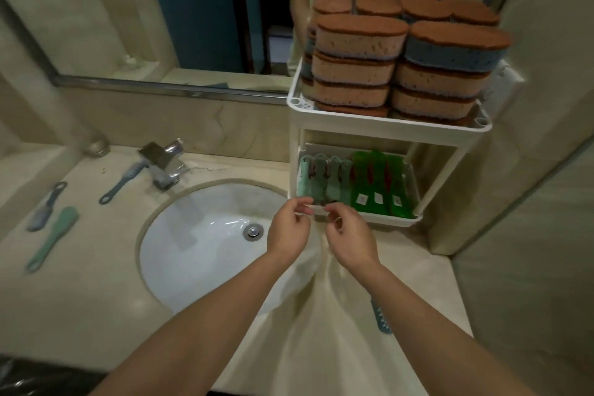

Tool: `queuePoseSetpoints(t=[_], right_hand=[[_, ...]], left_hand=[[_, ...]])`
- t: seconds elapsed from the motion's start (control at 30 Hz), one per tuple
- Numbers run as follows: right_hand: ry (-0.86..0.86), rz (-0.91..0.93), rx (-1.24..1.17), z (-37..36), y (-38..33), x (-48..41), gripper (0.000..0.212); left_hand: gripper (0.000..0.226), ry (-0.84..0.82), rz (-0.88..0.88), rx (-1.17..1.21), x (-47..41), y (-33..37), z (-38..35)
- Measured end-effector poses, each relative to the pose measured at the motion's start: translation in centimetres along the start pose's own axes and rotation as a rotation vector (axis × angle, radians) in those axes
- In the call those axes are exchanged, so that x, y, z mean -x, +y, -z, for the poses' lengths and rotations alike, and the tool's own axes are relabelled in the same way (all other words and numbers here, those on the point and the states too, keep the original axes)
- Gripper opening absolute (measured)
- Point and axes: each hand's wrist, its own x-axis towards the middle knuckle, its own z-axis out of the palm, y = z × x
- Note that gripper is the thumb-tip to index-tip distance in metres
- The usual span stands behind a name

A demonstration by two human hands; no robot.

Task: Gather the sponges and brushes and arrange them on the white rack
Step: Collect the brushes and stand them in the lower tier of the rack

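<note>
head view: single cam, looks down at the sink area.
white rack (389, 125): 2 tiers, stands on surface (96, 283) right of sink (199, 235), back against the wall.
sponges (360, 38): top tier, stacked in several piles, brown scrub side up, bodies orange or blue.
teal brushes (324, 180): lower tier, left half, side by side, running front to back.
green brushes (376, 183): lower tier, right half, just beside the teal ones, white labels at near ends.
left hand (287, 231): at front rim of lower tier, near left corner; thumb + index curled, tips close together. Pinching sth or not: can't tell, blurred.
right hand (348, 235): just beside left hand, not touching it; fingers curled, tips at near ends of teal brushes. Holding anything: can't tell.
blue brush (122, 182): on surface, head just left of faucet (164, 164), loop end toward the person.
grey-blue brush (45, 207): surface, far left, loop end pointing away.
mint brush (53, 238): just beside grey-blue brush, nearer the person.
dark-blue brush (381, 320): surface, close by right forearm, well apart from the other loose ones.
mirror (128, 10): back wall above surface, behind rack.
</note>
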Motion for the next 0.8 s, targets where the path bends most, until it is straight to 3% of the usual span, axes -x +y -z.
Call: queuePoseSetpoints(t=[0.43, 0.8], right_hand=[[-0.318, 0.196, -0.182, -10.4, -12.2, 0.2, 0.034], [-0.480, 0.167, -0.305, -23.3, -24.7, 0.0, 0.026]], left_hand=[[0.043, 0.358, 0.165, 0.018, 1.8, -5.0, 15.7], [0.038, 0.539, 0.266, -0.003, 0.4, -11.3, 32.5]])
